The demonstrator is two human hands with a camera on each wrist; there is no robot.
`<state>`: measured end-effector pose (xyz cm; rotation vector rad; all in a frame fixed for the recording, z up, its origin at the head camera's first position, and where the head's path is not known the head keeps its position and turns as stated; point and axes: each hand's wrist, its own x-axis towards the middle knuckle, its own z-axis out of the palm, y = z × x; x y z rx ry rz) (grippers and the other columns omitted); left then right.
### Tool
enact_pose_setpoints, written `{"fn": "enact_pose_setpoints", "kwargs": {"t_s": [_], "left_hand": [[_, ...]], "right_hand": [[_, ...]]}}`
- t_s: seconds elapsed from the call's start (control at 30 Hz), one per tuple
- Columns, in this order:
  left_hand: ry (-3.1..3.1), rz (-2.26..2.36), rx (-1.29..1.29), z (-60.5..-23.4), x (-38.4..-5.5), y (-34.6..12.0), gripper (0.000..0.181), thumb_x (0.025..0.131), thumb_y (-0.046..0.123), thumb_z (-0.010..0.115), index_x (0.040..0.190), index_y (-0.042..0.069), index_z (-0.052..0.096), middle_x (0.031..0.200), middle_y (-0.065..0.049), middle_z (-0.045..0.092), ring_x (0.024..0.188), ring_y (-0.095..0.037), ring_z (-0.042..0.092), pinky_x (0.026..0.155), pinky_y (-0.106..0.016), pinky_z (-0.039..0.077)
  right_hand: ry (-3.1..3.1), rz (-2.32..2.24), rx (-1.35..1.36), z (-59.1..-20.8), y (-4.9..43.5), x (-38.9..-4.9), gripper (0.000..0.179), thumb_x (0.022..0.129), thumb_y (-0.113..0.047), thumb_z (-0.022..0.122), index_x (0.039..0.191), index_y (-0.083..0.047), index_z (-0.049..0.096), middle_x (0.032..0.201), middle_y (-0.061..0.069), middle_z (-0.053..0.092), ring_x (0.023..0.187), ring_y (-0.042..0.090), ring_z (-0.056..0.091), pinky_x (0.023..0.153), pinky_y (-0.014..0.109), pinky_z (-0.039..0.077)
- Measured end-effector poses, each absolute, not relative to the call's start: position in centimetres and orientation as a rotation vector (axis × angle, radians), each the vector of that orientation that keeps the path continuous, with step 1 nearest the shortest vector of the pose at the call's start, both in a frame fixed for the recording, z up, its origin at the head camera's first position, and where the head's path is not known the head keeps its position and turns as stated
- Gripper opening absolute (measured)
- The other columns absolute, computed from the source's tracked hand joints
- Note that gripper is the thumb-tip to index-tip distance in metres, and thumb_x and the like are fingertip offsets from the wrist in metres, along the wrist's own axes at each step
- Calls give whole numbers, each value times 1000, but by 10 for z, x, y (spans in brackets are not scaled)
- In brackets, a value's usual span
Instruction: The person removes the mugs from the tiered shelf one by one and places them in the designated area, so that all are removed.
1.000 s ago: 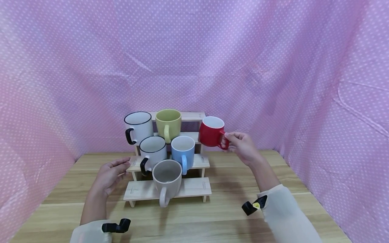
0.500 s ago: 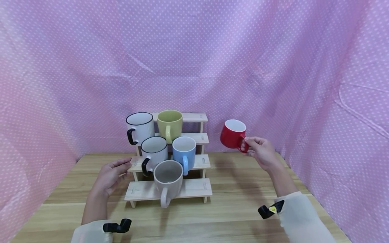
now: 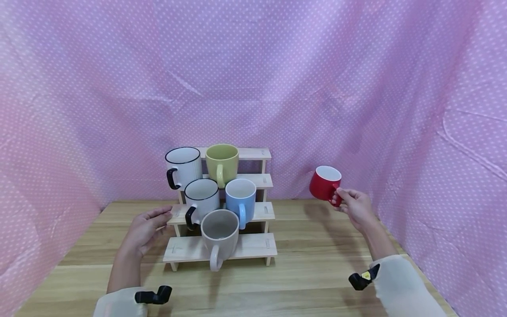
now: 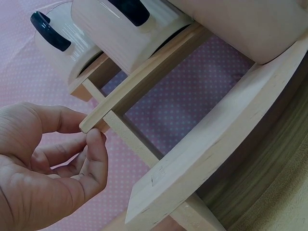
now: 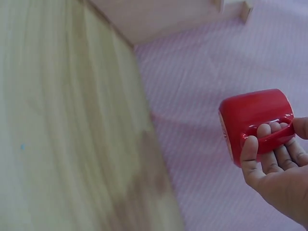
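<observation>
A single pink, dotted cloth [image 3: 253,66] was hung behind and along both sides of the wood-grain worktop [image 3: 309,251]. One pale wooden stand [image 3: 255,246], built in four tiers, was placed toward the worktop's far edge, left of its middle.

One end of the second tier from the bottom was pinched between thumb and forefinger by the left hand [image 3: 144,229], a contact shown closely only in the left wrist view. By the right hand [image 3: 354,207], whose fingers were curled round the handle, a red mug [image 3: 322,185] was held in the air near the worktop's far right corner. Its white interior was shown by the head view alone; its pale base edge, by the right wrist view.

Six mugs were counted, five of them borne by the stand: two white mugs [image 3: 203,203] with black handles, one each on the second and third tiers; one yellow-green mug [image 3: 229,167] on the third; one light blue mug [image 3: 237,204] on the second; and one grey mug [image 3: 225,240] on the lowest.
</observation>
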<state>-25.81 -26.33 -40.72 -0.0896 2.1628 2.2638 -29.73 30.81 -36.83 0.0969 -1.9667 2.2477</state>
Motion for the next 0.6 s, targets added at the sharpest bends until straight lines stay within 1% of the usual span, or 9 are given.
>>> {"fn": "enact_pose_setpoints", "kwargs": {"t_s": [0.2,0.43,0.6], "left_hand": [[2178,2252,-115,-406,-257,-263,51,102,11,63,145,-11,45,112,5,59,94,-8,58,83,-23,57],[2139,2276,-78,-407,-258,-264,52,102,9,63,146,-13,44,108,3,63,93,-9,61,81,-23,57],[2147,2274,-95,-407,-259,-263,51,102,9,63,145,-12,45,108,4,62,93,-9,61,83,-25,58]], "right_hand": [[-1915,2208,11,-389,321,-310,16,104,-10,61,94,-3,70,78,2,69,72,11,69,66,25,61],[-1972,2058,-96,-415,339,-323,19,105,-12,60,99,4,67,77,-1,67,71,8,67,64,26,61],[-1997,2017,-181,-428,348,-329,20,104,-14,62,100,5,68,76,-2,67,69,8,67,66,28,62]]}}
